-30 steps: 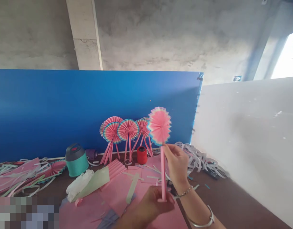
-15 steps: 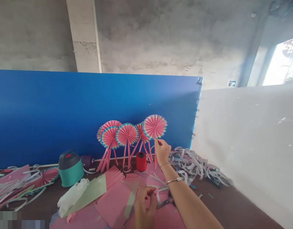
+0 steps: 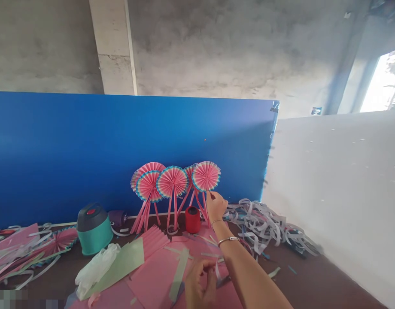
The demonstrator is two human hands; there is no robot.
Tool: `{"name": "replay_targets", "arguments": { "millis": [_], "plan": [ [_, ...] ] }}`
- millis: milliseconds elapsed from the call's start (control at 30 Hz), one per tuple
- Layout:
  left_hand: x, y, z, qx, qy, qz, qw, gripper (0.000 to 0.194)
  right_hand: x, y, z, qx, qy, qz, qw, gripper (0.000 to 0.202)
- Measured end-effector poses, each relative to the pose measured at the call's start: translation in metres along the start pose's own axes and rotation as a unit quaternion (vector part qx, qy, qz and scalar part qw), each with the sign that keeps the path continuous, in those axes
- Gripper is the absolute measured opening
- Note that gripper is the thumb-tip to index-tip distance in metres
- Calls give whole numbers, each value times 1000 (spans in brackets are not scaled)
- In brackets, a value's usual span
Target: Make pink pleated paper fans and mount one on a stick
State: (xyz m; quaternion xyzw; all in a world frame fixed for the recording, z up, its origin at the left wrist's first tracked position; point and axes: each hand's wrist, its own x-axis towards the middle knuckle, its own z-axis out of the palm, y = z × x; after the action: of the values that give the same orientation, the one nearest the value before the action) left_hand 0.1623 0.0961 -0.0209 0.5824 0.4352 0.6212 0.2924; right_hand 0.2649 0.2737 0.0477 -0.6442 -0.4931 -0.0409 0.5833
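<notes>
My right hand (image 3: pixel 217 206) reaches forward and is closed in a pinch on the stem of a round pleated paper fan (image 3: pixel 206 176), pink with a blue and cream edge. The fan stands upright at the right end of a row of similar paper fans (image 3: pixel 172 182) leaning by the blue board. Below, my left hand (image 3: pixel 200 281) hovers over pink paper sheets (image 3: pixel 152 270), fingers loosely curled, thumb apart, holding nothing I can see. Beside it are a white paper strip (image 3: pixel 217 271) and scissors (image 3: pixel 223 281), partly hidden by my right forearm.
A red cylinder (image 3: pixel 192 221) stands in front of the fans. Left of it are a teal and dark container (image 3: pixel 93 229), a purple object (image 3: pixel 118 218) and a crumpled white plastic bag (image 3: pixel 97 266). Paper strips (image 3: pixel 262 227) pile up on the right. A blue board (image 3: pixel 71 150) closes the back.
My right hand has moved slightly down and left with the fan, bringing it closer to the other fans. My left hand has shifted a little to the right.
</notes>
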Motion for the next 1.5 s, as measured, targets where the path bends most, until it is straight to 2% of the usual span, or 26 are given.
{"name": "replay_targets", "arguments": {
  "millis": [200, 400, 600, 767, 1200, 1367, 1500],
  "plan": [
    [-1, -3, 0, -10, -12, -3, 1000, 20, -2, 1, -10, 3, -22, -34, 999, 35],
    [-1, -2, 1, -11, -9, 0, 1000, 18, 0, 4, -2, -9, 0, -35, 999, 40],
    [-2, -3, 1, 4, -19, -1, 1000, 17, -1, 5, 4, -15, -17, -68, 997, 37],
    [-2, -6, 2, 11, -20, 2, 1000, 17, -6, 5, 2, -20, -31, -74, 997, 31],
    [-3, -7, 3, 20, -26, 27, 999, 18, -16, 27, 7, -57, -35, -18, 998, 40],
    [-3, -7, 3, 27, -33, 43, 998, 19, -21, 27, -3, -66, -48, -13, 997, 42],
    [-2, -7, 0, 55, -53, 35, 996, 22, -21, 24, -24, -67, -65, -9, 996, 45]
  ]
}}
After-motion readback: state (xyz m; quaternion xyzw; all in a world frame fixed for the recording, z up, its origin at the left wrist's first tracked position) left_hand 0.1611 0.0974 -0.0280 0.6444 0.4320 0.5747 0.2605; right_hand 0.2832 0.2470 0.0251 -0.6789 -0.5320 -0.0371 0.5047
